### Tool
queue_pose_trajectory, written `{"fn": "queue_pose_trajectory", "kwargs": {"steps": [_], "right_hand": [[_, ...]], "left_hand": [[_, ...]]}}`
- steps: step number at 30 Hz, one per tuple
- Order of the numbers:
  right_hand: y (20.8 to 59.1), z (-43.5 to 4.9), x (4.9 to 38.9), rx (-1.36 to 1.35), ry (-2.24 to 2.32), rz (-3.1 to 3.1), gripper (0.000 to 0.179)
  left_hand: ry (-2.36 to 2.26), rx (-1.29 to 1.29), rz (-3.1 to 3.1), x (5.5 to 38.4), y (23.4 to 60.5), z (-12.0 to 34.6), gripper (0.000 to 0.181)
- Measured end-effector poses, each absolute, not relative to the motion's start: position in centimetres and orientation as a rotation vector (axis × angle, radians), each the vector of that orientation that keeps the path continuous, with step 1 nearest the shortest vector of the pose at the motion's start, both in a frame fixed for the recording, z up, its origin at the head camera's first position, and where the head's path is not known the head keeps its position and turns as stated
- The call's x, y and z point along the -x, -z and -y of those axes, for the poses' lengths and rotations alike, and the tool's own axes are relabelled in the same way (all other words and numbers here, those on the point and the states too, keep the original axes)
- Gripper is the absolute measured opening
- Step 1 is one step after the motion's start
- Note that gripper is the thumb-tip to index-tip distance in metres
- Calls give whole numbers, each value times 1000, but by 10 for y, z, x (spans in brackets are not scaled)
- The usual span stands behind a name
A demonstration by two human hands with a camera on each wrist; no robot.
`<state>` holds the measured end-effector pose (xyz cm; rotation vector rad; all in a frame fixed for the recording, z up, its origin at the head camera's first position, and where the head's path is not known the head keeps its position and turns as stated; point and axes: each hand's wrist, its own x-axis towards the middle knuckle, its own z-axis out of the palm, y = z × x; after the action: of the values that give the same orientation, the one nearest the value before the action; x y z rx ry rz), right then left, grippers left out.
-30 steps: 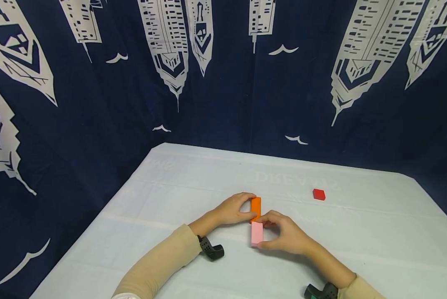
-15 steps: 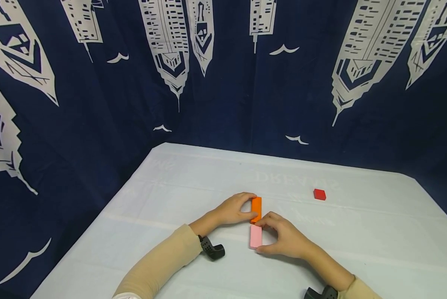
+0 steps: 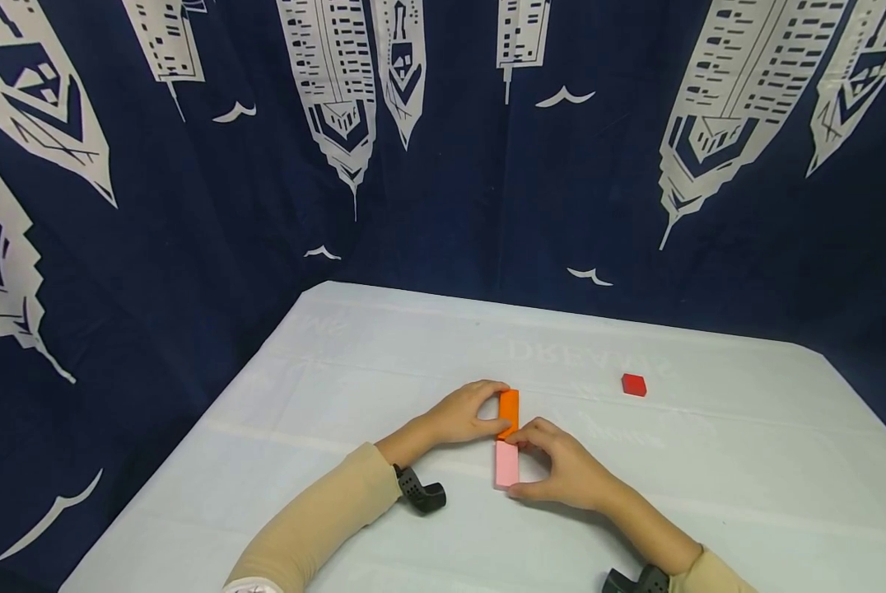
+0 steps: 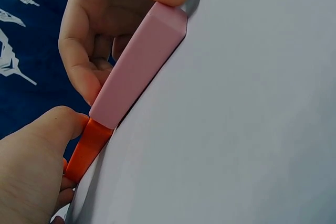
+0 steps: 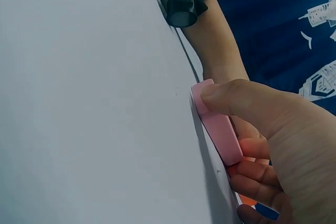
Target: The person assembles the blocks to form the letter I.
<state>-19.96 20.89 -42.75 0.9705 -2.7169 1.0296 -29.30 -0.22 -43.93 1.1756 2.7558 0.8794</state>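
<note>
Head view: the orange block [image 3: 509, 412] is held by the left hand [image 3: 461, 414], with fingers curled over its far end and the thumb set close to its near end. The pink block [image 3: 506, 465] is gripped by the right hand [image 3: 565, 465], its near end pressed by the thumb and its far end met by the fingertips. Both hands are opened only to the length of a block, and a gap is left between each palm and the block's side. The hands are kept just apart, near the join.

The two blocks are lined up end to end on the white table [image 3: 717, 469], the pink one nearer the person; from the left wrist, their ends are seen touching. The right wrist view is partly blocked by the fingers, so only a little orange is shown there.

Black devices [image 3: 421, 492] are worn at the wrists, below beige sleeves [image 3: 317, 519]. Farther out, a red block [image 3: 634, 385] is set well apart, to the right and toward the back. White surface is left to either side of the arms. The table's back edge is bordered by a navy cloth [image 3: 443, 231] printed with white buildings and birds.
</note>
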Motion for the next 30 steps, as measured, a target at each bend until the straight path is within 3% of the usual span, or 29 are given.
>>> {"fn": "queue_pose_trajectory", "kwargs": {"steps": [30], "right_hand": [[431, -209, 200, -910, -993, 2699, 51]], "left_hand": [[-900, -1162, -2744, 292, 438, 1, 56]]}}
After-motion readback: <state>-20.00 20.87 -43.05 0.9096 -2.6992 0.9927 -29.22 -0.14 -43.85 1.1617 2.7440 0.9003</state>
